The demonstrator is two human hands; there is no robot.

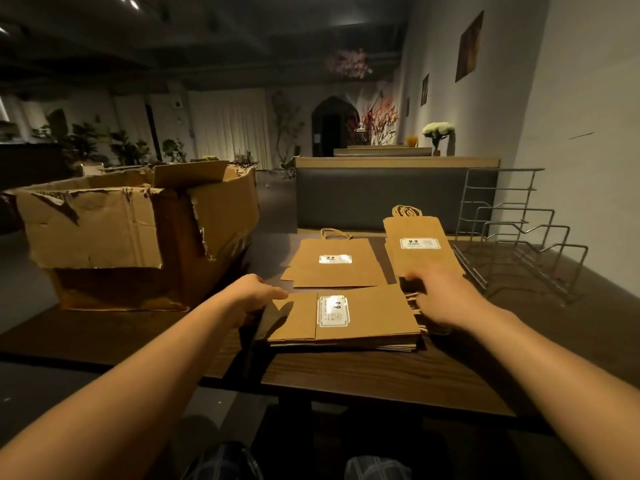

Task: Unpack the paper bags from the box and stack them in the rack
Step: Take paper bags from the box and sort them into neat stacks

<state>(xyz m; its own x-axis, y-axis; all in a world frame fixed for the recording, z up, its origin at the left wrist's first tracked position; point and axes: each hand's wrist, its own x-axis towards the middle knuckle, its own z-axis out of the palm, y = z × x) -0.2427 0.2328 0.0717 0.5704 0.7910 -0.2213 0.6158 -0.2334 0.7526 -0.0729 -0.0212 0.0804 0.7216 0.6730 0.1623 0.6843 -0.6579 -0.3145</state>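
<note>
Reaching forward from the bottom edge on two bare forearms, over a dark wooden table (346,375). Gripping the left end of the nearest stack of paper bags (346,320) with the left hand (251,296), thumb lying on top of the uppermost bag and the other fingers tucked out of sight under the stack's edge. Holding the right end of that same stack with the right hand (440,299), fingers curling down around the side where the twisted handles are bunching; fingertips blurred, so not showing exactly how firmly. Lying flat near the table's front, this stack, with a white label (333,311) facing up and turned sideways. Resting just beyond it, a second flat pile of bags (334,263), handles pointing away. Sitting to the right of that, a third, narrower pile (420,247), its near end partly hidden by the right hand. Standing at the table's right end, just beside the narrow pile, a wire rack (519,244) with upright dividers, holding no bags. Sitting on the left part of the table, a torn cardboard box (138,233), flaps standing open, its inside not showing.
</note>
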